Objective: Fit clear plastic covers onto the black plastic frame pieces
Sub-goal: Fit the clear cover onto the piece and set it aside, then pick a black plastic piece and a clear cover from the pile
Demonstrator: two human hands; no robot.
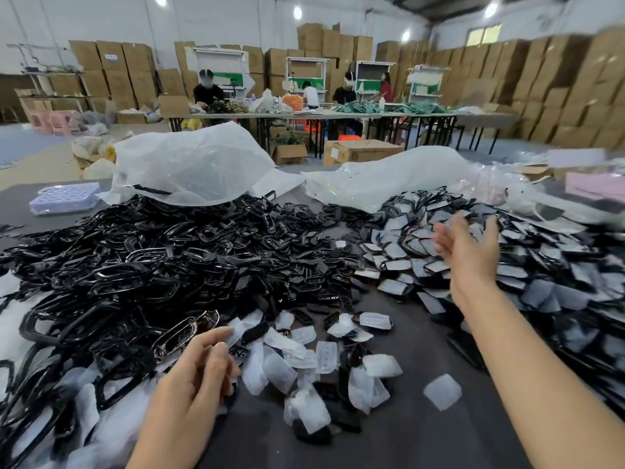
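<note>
While the left hand [196, 377] hung loosely curled and seemingly empty beside the scattered film-wrapped clear plastic covers [304, 353] on the dark grey tabletop [422, 445], the right hand [470, 245] was stretched farther out, fingers spread and empty, above the pile of flat film-faced dark pieces [541, 275]. Glossy black plastic frame pieces [135, 265] lay heaped at left. This looked like picking up: next, grasp one cover and one frame.
</note>
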